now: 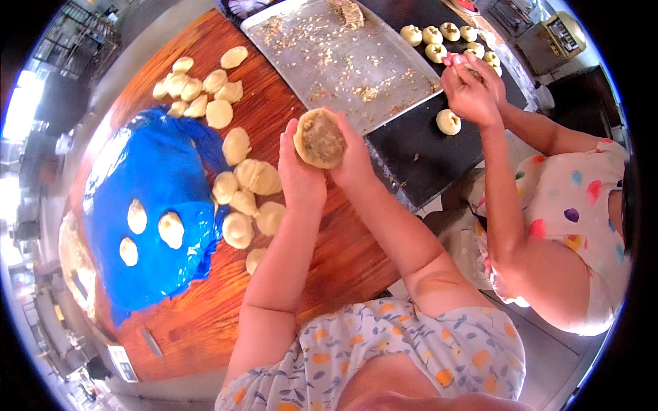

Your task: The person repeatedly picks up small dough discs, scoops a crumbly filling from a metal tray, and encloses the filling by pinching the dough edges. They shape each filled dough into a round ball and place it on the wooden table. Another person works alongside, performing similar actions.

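Between my two hands, above the wooden table, is a round of pale dough with brown, crumbly filling spread inside its rim. My left hand cups it from the left and my right hand from the right, fingers curved around its edge. Flattened dough pieces lie loosely grouped left of my left hand, some overlapping. Farther off is another cluster of dough pieces. Beyond my hands, a metal tray carries scattered filling crumbs, with a brown clump of filling at its far end.
Blue plastic sheeting covers a mound at left, with a few dough pieces on top. At right, a co-worker's hands meet over a black tray bearing several shaped dough balls. A small flat metal tool lies near the wooden table's edge.
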Demonstrator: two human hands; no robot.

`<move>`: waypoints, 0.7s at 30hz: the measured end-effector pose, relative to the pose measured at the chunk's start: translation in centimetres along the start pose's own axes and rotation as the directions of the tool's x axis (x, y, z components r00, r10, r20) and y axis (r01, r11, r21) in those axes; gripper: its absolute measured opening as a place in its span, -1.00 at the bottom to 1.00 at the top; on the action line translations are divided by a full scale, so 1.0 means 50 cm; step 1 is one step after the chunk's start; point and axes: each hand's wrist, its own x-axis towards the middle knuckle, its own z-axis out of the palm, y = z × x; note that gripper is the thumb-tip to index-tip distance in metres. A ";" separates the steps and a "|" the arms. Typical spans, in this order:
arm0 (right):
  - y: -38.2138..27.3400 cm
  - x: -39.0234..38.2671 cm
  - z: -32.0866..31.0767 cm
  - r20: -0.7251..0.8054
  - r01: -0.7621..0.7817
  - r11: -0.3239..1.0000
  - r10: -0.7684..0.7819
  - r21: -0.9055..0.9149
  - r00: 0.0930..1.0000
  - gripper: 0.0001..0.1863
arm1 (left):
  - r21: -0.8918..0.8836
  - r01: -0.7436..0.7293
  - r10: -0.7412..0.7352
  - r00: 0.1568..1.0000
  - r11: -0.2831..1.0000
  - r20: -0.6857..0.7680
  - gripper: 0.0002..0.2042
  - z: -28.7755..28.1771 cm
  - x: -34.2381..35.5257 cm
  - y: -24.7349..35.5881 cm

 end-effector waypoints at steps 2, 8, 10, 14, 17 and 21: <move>0.011 -0.041 0.006 0.015 -0.028 0.998 0.028 -0.051 0.999 -0.58 | -0.041 0.011 -0.013 0.999 0.999 -0.038 -0.57 -0.037 -0.028 0.013; 0.101 -0.184 0.062 -0.081 -0.061 0.951 0.038 -0.302 0.996 -0.64 | 0.034 -0.031 0.038 0.974 0.999 -0.224 -0.65 -0.060 -0.171 0.075; 0.135 -0.229 0.077 -0.111 -0.081 0.898 0.037 -0.432 0.993 -0.67 | 0.103 -0.091 0.116 0.954 0.991 -0.275 -0.65 -0.092 -0.219 0.087; 0.203 -0.293 0.086 0.031 -0.115 0.874 0.147 -0.472 0.989 -0.60 | 0.060 -0.143 0.155 0.934 0.988 -0.322 -0.68 -0.151 -0.296 0.142; 0.234 -0.347 0.130 0.112 -0.183 0.932 0.227 -0.312 0.967 -0.51 | 0.007 -0.210 0.203 0.934 0.978 -0.294 -0.71 -0.191 -0.353 0.197; 0.307 -0.443 0.142 0.095 -0.111 0.919 0.158 -0.379 0.983 -0.46 | 0.090 -0.247 0.261 0.936 0.965 -0.235 -0.69 -0.219 -0.432 0.239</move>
